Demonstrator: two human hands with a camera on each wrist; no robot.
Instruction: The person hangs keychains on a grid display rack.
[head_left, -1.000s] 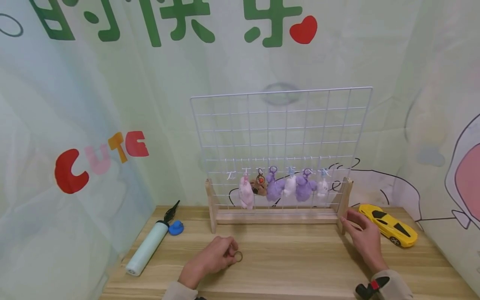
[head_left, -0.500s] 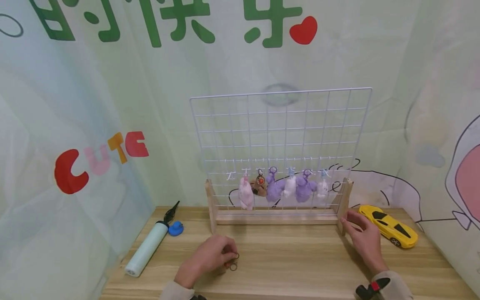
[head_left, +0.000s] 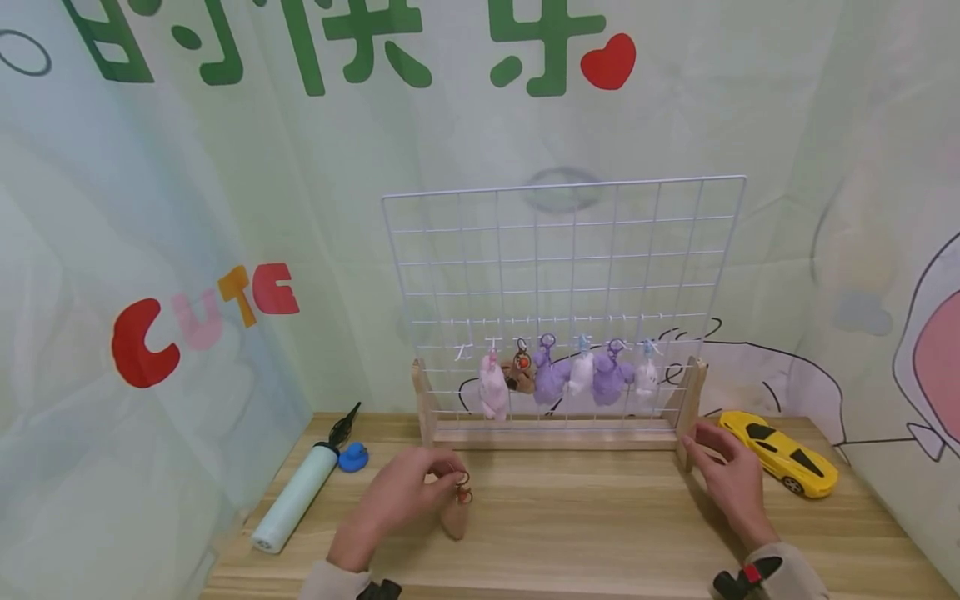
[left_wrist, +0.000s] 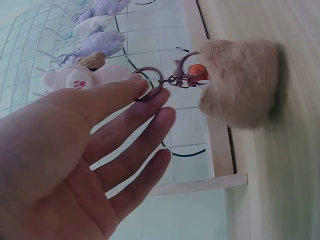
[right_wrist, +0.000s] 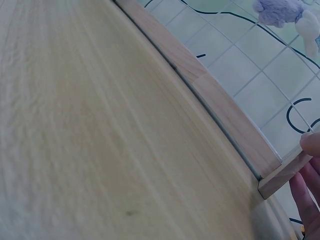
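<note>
In the head view my left hand (head_left: 405, 496) pinches the metal ring of a brown plush keychain (head_left: 453, 518) above the table. The left wrist view shows the ring (left_wrist: 150, 84) between thumb and index finger, the other fingers loosely spread. From its chain hangs the furry brown body (left_wrist: 245, 82), with a small orange piece (left_wrist: 197, 72) near the clasp. My right hand (head_left: 726, 475) holds the wooden right foot (right_wrist: 285, 175) of a white wire grid rack (head_left: 573, 285) between thumb and fingers. Several plush keychains hang on its hooks, among them a pink one (head_left: 492, 390) and another brown one (head_left: 522, 377).
A pale blue hand pump (head_left: 296, 497) and a blue rubber duck (head_left: 353, 457) lie on the wooden table (head_left: 570, 533) at the left. A yellow toy car (head_left: 780, 454) stands right of my right hand. A bare white hook (head_left: 462, 352) is left of the pink plush.
My left hand has risen from the table, bringing the brown plush keychain into view as it hangs from the ring. My right hand stays on the rack's foot.
</note>
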